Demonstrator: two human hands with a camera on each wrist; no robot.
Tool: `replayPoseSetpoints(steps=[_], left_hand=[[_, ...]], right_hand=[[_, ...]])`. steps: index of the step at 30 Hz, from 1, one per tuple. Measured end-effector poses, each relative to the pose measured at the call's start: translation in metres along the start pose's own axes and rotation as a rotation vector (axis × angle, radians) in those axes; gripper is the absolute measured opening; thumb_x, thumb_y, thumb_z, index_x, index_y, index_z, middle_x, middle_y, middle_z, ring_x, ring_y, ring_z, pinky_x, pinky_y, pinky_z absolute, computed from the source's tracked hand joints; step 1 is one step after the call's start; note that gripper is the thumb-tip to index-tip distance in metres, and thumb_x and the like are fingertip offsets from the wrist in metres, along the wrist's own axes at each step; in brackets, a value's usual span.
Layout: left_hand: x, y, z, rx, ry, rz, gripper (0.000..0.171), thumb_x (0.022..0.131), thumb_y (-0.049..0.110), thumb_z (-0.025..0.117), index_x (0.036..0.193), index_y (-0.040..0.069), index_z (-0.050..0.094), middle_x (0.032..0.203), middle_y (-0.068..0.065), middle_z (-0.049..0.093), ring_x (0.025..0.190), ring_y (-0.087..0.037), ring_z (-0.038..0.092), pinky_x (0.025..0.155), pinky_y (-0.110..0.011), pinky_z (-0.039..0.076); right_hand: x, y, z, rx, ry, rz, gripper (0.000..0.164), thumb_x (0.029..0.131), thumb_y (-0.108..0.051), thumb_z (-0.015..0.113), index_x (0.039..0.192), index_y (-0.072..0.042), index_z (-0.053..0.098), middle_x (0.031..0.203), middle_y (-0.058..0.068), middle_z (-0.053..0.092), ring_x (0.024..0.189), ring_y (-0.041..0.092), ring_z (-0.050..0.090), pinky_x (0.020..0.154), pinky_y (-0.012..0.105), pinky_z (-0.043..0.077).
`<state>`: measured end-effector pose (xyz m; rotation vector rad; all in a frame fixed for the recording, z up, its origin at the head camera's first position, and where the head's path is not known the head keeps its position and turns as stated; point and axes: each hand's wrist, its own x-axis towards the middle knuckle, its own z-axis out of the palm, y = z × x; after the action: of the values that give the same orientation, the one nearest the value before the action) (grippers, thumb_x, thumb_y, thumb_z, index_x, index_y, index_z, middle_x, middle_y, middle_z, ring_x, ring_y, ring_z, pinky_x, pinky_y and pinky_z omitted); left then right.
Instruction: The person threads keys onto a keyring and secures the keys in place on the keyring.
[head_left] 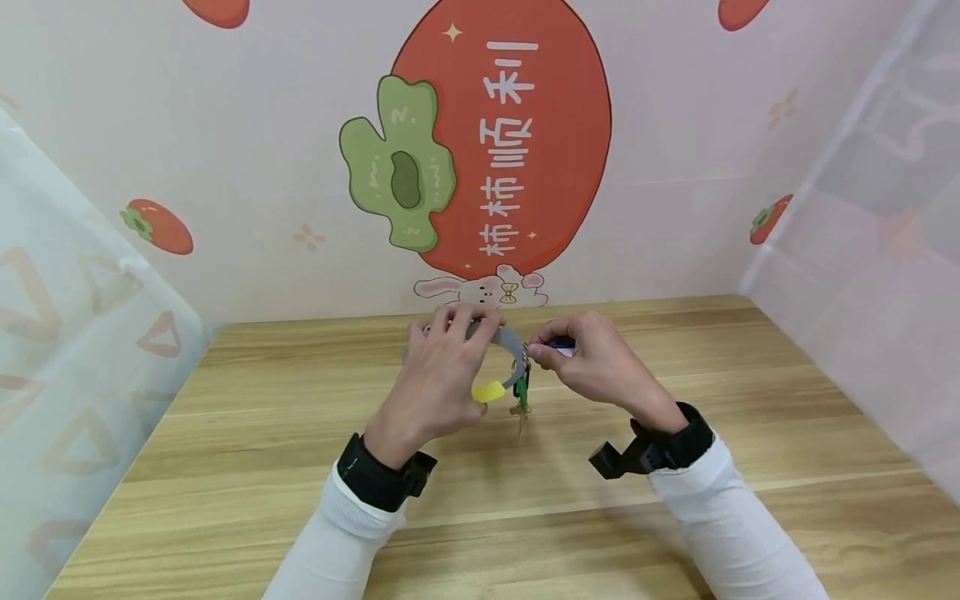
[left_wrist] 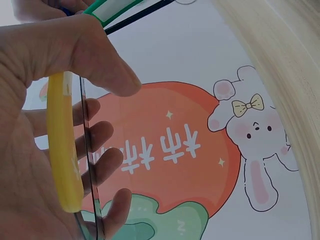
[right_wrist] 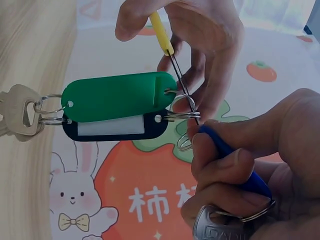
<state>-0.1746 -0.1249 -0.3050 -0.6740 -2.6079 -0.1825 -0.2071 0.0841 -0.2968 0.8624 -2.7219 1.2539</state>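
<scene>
My left hand (head_left: 442, 383) grips a large flat grey hoop (head_left: 513, 346) with a yellow sleeve (left_wrist: 65, 145) on it, fingers curled about the band. From the hoop hang a green key tag (right_wrist: 117, 97) and a black key tag (right_wrist: 105, 132) by small split rings, with keys (right_wrist: 20, 112) dangling at their far ends. My right hand (head_left: 600, 358) pinches a blue key tag (right_wrist: 235, 162) between thumb and fingers, its tip right at the hoop and the split rings. A silver key (right_wrist: 220, 227) hangs from the blue tag's other end, partly covered by my fingers.
Under both hands lies a wood-grain table (head_left: 300, 467). A printed backdrop (head_left: 675, 167) with a big persimmon and a rabbit rises behind its far edge. Pale patterned curtains (head_left: 75, 350) flank the table on both sides.
</scene>
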Motion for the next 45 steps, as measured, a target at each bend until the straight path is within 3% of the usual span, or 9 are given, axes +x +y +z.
replayPoseSetpoints(steps=[5,8,16,24,27,39,45], left_hand=[[-0.001,-0.001,0.001,-0.012,0.006,-0.005,0.088,0.050,0.029,0.081,0.130,0.019,0.045,0.129,-0.005,0.041,0.121,-0.029,0.034,0.087,-0.053,0.032],[-0.002,-0.002,0.000,-0.049,0.008,-0.014,0.089,0.051,0.030,0.081,0.131,0.019,0.045,0.130,-0.005,0.040,0.120,-0.029,0.034,0.088,-0.053,0.032],[-0.001,-0.005,-0.004,-0.144,0.009,-0.021,0.098,0.053,0.032,0.080,0.140,0.016,0.038,0.129,-0.004,0.042,0.119,-0.026,0.035,0.087,-0.049,0.033],[-0.001,-0.006,-0.005,-0.197,0.017,-0.012,0.098,0.053,0.031,0.079,0.140,0.015,0.038,0.127,-0.004,0.042,0.118,-0.025,0.034,0.087,-0.048,0.033],[-0.001,-0.006,-0.005,-0.191,0.025,-0.014,0.098,0.053,0.030,0.079,0.140,0.016,0.038,0.127,-0.004,0.043,0.118,-0.024,0.035,0.086,-0.047,0.033],[0.000,0.001,-0.002,-0.050,0.042,0.011,0.092,0.052,0.034,0.081,0.133,0.018,0.042,0.130,-0.006,0.041,0.119,-0.028,0.034,0.087,-0.051,0.033],[0.000,0.002,0.000,-0.014,0.043,0.022,0.090,0.051,0.033,0.081,0.132,0.018,0.044,0.129,-0.007,0.041,0.120,-0.028,0.034,0.088,-0.051,0.032]], right_hand=[[0.001,-0.001,0.000,-0.016,-0.008,0.002,0.007,0.086,-0.023,0.062,0.085,-0.018,0.067,0.077,-0.002,0.061,0.067,0.019,0.051,0.057,0.033,0.041],[0.002,0.001,-0.002,0.041,-0.041,-0.017,0.011,0.087,-0.025,0.061,0.090,-0.017,0.067,0.081,0.000,0.062,0.071,0.021,0.054,0.061,0.034,0.044],[0.008,0.023,-0.009,0.215,-0.144,-0.156,0.017,0.088,-0.028,0.059,0.099,-0.016,0.065,0.087,0.005,0.061,0.071,0.021,0.052,0.061,0.034,0.043],[0.009,0.028,-0.007,0.245,-0.126,-0.253,0.015,0.087,-0.021,0.060,0.098,-0.012,0.065,0.088,0.004,0.061,0.071,0.020,0.052,0.062,0.033,0.044],[0.009,0.026,-0.006,0.227,-0.098,-0.225,0.014,0.087,-0.024,0.060,0.095,-0.014,0.065,0.086,0.004,0.061,0.071,0.020,0.052,0.061,0.033,0.044],[0.002,0.009,-0.009,0.195,-0.047,0.044,0.017,0.083,-0.035,0.065,0.088,-0.019,0.067,0.082,0.005,0.061,0.070,0.026,0.054,0.061,0.038,0.045],[0.002,0.007,-0.007,0.187,-0.040,0.082,0.018,0.083,-0.033,0.065,0.086,-0.015,0.068,0.079,0.007,0.061,0.069,0.025,0.054,0.061,0.037,0.046]])
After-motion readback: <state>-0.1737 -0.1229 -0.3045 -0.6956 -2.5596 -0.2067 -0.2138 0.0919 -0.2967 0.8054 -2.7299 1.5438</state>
